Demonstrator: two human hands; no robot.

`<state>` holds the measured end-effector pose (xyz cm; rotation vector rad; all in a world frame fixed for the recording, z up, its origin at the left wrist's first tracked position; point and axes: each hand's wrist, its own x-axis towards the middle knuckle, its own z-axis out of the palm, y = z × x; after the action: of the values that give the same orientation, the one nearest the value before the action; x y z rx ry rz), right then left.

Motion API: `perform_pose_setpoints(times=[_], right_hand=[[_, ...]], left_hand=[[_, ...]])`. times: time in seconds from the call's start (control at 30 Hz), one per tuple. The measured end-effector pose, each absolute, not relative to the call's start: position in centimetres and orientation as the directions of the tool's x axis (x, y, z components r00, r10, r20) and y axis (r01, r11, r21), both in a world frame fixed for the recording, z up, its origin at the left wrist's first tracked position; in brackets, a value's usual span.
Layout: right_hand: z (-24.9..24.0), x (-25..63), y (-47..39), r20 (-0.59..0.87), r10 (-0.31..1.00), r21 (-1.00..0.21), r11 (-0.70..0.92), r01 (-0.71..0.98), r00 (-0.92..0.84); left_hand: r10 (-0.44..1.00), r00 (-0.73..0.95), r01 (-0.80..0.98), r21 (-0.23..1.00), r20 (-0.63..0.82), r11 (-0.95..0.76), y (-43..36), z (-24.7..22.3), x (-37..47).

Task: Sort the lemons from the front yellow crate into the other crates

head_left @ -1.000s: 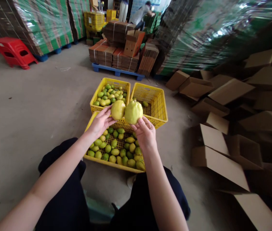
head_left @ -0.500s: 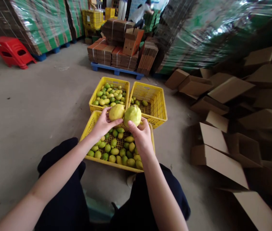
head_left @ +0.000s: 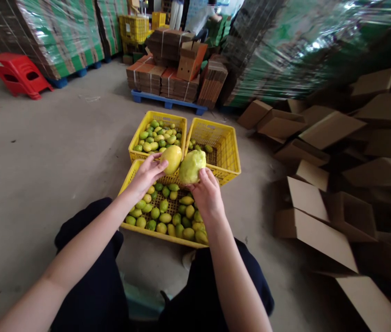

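My left hand is closed on a smooth yellow lemon. Beside it, my right hand grips a bumpy yellow-green lemon. Both fruits are held up side by side over the near yellow crate, which has many green and yellow lemons lying in it. Behind on the left stands a yellow crate with a fuller load of lemons. To its right, another yellow crate holds several lemons at its left side, partly hidden by the right fruit.
Open cardboard boxes are heaped on the right. Flattened cartons lie on a blue pallet beyond the crates. A red stool stands far left. Wrapped stacks line the back, where a person is partly visible.
Both lemons have been turned in my fingers and shifted slightly to the right. The right thumb has moved from the front of its fruit to the right side.
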<state>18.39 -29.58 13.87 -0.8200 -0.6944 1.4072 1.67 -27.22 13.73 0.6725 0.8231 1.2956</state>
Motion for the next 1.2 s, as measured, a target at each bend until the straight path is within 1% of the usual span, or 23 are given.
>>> perform_pose_setpoints(times=[0.13,0.23,0.43,0.6,0.7,0.77,0.9,1.0,1.2], right_hand=[[13.3,18.6,-29.2,-0.08,0.996,-0.812,-0.043,-0.582,0.038],[12.7,18.9,-28.9,-0.06,0.998,-0.823,-0.042,-0.566,0.013],[12.2,18.8,-28.7,-0.013,0.999,-0.843,0.012,-0.538,0.044],[12.9,18.2,-29.1,-0.075,0.997,-0.862,-0.071,-0.501,-0.013],[13.3,18.2,-29.3,-0.067,0.997,-0.883,-0.081,-0.462,-0.047],[13.2,18.3,-29.3,-0.059,0.998,-0.882,-0.069,-0.467,-0.035],[12.6,18.6,-29.0,-0.06,0.998,-0.861,-0.038,-0.507,0.026],[12.3,18.6,-28.8,-0.074,0.997,-0.841,-0.058,-0.537,0.009],[13.0,18.9,-28.8,-0.044,0.999,-0.814,-0.045,-0.58,-0.014]], left_hand=[[0.976,0.108,-0.575,0.789,-0.188,0.216,-26.9,13.7,1.6],[0.969,0.125,-0.572,0.782,-0.213,0.246,-26.8,13.4,1.5],[0.967,0.165,-0.566,0.784,-0.195,0.255,-26.7,13.0,1.4],[0.963,0.204,-0.43,0.868,-0.175,0.249,-27.2,13.2,2.0],[0.962,0.194,-0.343,0.906,-0.19,0.249,-27.5,13.2,2.2],[0.962,0.185,-0.324,0.911,-0.203,0.254,-27.5,13.2,2.2],[0.97,0.181,-0.352,0.91,-0.164,0.22,-27.2,13.2,1.9],[0.971,0.187,-0.387,0.898,-0.146,0.21,-27.0,13.2,1.6],[0.967,0.152,-0.508,0.824,-0.203,0.252,-26.5,12.8,1.2]])
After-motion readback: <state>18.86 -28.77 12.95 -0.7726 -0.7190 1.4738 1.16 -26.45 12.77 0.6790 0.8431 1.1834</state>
